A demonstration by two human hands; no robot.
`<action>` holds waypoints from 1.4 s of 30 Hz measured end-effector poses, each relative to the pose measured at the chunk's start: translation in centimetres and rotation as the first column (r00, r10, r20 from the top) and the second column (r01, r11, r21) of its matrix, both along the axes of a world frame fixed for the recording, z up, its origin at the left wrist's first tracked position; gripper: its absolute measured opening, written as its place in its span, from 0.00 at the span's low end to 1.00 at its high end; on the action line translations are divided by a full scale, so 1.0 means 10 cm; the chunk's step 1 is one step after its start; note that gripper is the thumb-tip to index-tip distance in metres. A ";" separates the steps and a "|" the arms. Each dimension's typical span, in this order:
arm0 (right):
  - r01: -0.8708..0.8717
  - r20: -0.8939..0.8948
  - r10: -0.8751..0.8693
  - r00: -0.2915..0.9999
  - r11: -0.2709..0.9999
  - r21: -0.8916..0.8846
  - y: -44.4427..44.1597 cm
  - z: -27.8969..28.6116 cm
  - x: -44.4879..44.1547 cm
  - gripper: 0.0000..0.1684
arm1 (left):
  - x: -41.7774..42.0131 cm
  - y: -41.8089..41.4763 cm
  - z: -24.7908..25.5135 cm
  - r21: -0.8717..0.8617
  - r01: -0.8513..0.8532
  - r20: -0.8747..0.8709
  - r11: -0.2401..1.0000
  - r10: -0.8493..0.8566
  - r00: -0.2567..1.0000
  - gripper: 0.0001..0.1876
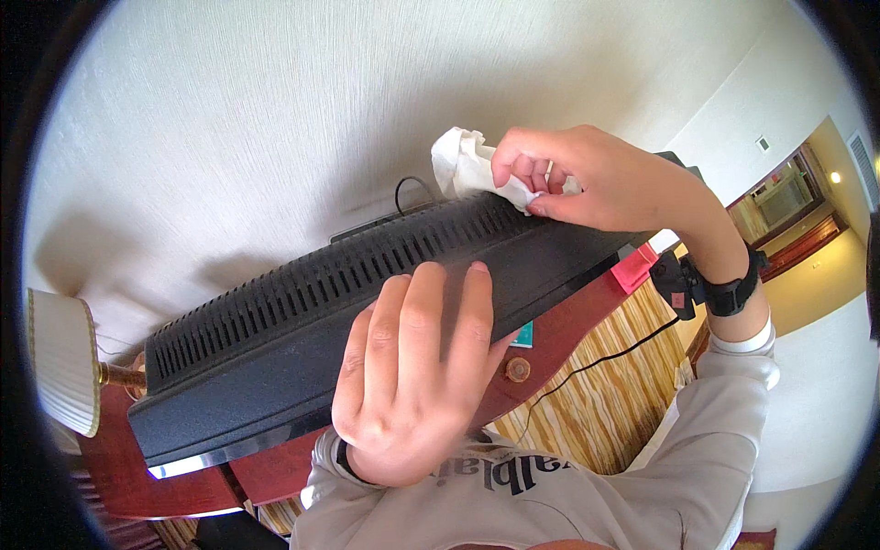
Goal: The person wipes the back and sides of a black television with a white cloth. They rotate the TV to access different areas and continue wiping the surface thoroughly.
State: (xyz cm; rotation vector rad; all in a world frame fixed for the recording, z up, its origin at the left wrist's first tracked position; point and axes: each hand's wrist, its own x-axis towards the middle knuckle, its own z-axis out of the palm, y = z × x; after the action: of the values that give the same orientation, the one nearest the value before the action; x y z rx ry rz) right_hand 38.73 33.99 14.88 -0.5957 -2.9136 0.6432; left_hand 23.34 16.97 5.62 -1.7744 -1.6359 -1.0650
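Observation:
A black television (254, 371), seen from above, has a long row of vent slots along its rear top edge, with pale dust on its casing. My right hand (584, 179) pinches a crumpled white tissue or thin cloth (460, 165), which rests at the vented top edge toward the right end. My left hand (419, 371) lies over the front part of the casing, palm down with fingers spread and nothing in it. A black strap with a small device is on my right wrist.
The set stands on a red-brown wooden desk (536, 337) against a pale wall. A lamp with a pleated shade (65, 364) is at the left. A black cable loops behind the set. A round wooden knob-like object (518, 369) and a pink item (634, 268) are at the front right.

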 end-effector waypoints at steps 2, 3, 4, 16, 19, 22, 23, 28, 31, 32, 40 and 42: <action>-0.012 -0.009 0.011 1.000 1.000 -0.024 0.03 0.00 0.02 0.17 | 0.01 0.00 0.00 0.003 0.002 -0.005 1.000 -0.002 1.000 0.28; 0.005 0.005 -0.005 1.000 1.000 -0.010 0.01 0.00 0.00 0.17 | 0.00 0.00 0.00 0.002 -0.004 -0.008 1.000 0.004 1.000 0.28; 0.022 0.018 -0.022 1.000 1.000 0.004 -0.03 0.02 -0.02 0.18 | 0.01 0.00 -0.01 -0.001 -0.008 -0.005 1.000 0.008 1.000 0.28; 0.063 0.031 -0.069 0.997 0.987 0.150 -0.17 0.04 -0.05 0.19 | -0.01 0.04 -0.04 0.077 -0.070 -0.094 0.995 0.077 0.993 0.14; 0.045 0.018 -0.050 0.999 0.975 0.217 -0.16 0.02 -0.06 0.19 | 0.00 0.04 -0.04 0.086 -0.073 -0.088 0.994 0.080 0.993 0.14; 0.027 -0.023 -0.023 0.999 0.976 0.215 -0.13 -0.02 -0.06 0.20 | 0.00 0.04 -0.04 0.088 -0.073 -0.091 0.993 0.081 0.993 0.14; 0.026 -0.031 -0.020 0.999 0.980 0.199 -0.13 -0.02 -0.06 0.20 | -0.01 0.04 -0.03 0.084 -0.071 -0.097 0.994 0.079 0.992 0.14; 0.069 -0.008 -0.068 0.998 0.977 0.202 -0.19 0.01 -0.09 0.17 | -0.02 0.03 -0.04 0.073 -0.064 -0.098 0.995 0.071 0.993 0.15; 0.129 -0.075 -0.115 0.991 0.966 0.223 -0.21 -0.06 -0.07 0.16 | 0.00 0.04 -0.03 0.065 -0.065 -0.103 0.996 0.071 0.992 0.15; 0.153 -0.107 -0.132 0.985 0.962 0.227 -0.20 -0.08 -0.05 0.15 | 0.01 0.05 -0.04 0.064 -0.065 -0.102 0.996 0.071 0.992 0.15; 0.164 -0.040 -0.159 0.986 0.973 0.160 -0.17 -0.02 -0.07 0.14 | 0.04 0.00 -0.02 0.017 -0.005 -0.005 1.000 0.005 1.000 0.27; 0.163 -0.073 -0.152 0.986 0.970 0.182 -0.16 -0.05 -0.08 0.14 | 0.05 0.00 -0.01 0.012 -0.005 -0.007 1.000 0.005 1.000 0.27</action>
State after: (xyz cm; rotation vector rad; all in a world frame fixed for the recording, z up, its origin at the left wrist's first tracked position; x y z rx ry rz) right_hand 37.96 32.37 14.34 -0.7597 -2.7932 0.3562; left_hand 23.82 16.95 5.52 -1.7630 -1.6255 -1.0634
